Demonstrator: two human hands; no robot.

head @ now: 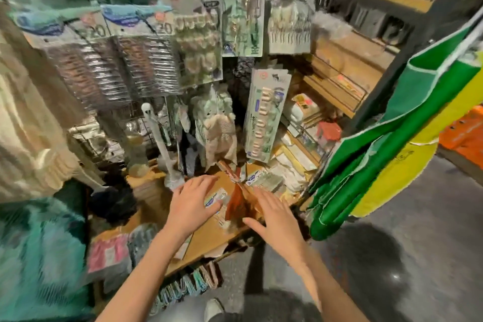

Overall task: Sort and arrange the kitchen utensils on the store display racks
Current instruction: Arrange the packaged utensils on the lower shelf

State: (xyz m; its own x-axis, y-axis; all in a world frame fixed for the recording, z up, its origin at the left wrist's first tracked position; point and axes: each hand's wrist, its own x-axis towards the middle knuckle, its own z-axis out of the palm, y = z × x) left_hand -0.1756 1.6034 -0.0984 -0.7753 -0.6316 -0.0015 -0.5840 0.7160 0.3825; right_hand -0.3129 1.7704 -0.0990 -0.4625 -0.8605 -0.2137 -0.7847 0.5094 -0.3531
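Hands: two, both low in the view with fingers spread and straight; the left hand [194, 202] lies over a small blue-and-white packet [214, 198], the right hand [271, 214] hovers beside it, holding nothing.
Box: one cardboard box [209, 232] under both hands, flaps part open, with the packet and blurred brown wrapping at its middle.
Box contents: too blurred to count.
Brush: one white long-handled brush [159, 138] standing just behind the box, left.
Standing pack: one tall card of pale clips [264, 117] leaning upright behind the box, right.
Hanging cards: two packs marked "20" [125, 26] on the rack above.
Aprons: one green [392, 144], one yellow [407, 170], hanging right.
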